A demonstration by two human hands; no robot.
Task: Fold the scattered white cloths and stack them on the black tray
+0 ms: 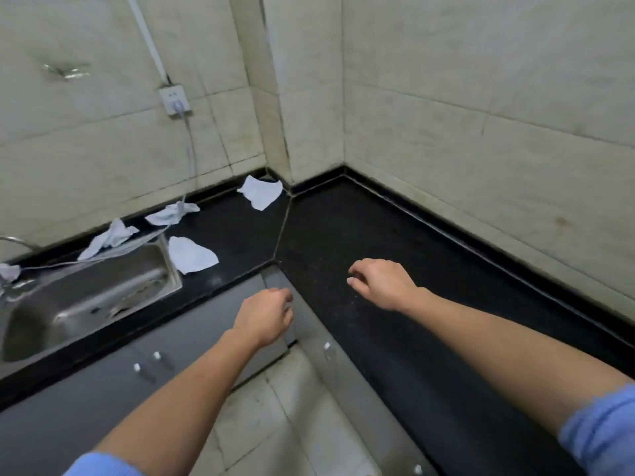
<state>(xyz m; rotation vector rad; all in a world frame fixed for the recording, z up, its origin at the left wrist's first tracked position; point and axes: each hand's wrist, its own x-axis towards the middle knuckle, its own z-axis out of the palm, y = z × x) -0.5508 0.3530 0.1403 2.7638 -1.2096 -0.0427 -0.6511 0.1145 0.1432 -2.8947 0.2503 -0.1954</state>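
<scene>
Several white cloths lie scattered on the black L-shaped counter (343, 228). One cloth (261, 193) sits in the far corner, another (190, 254) lies beside the sink, and two crumpled ones (171, 214) (110, 238) rest along the back edge. My left hand (266, 317) hovers in front of the counter's inner corner, fingers curled, holding nothing. Over the right counter section, my right hand (381, 283) has its fingers bent downward and holds nothing. No black tray is in view.
A steel sink (86, 304) is set into the counter at left, with a tap partly visible. A wall socket (173, 99) has a cable hanging down to the counter. Grey cabinet doors (137, 372) run below, above a tiled floor.
</scene>
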